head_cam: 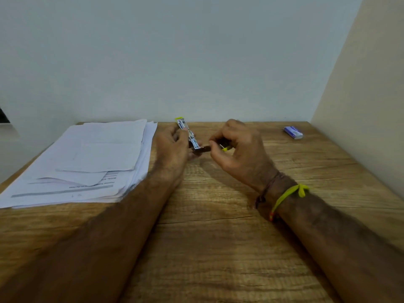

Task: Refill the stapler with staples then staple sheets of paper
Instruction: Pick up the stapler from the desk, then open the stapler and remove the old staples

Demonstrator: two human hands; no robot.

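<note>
Left hand (172,145) grips open stapler (189,136) above worktop (218,237), top swung up. Right hand (238,147) pinches its lower end. Hold steady; lay staples straight in track. Staple box (293,132) far right; paper (87,162) left.

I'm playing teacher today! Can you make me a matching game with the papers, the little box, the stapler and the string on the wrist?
Things:
1. paper stack
2. small box
3. stapler
4. wrist string

Descriptions:
A. held open between both hands
B. yellow, tied in a knot
C. far right of the table, near the wall
D. white, on the left of the table

Pairs: 1-D, 2-C, 3-A, 4-B
</note>
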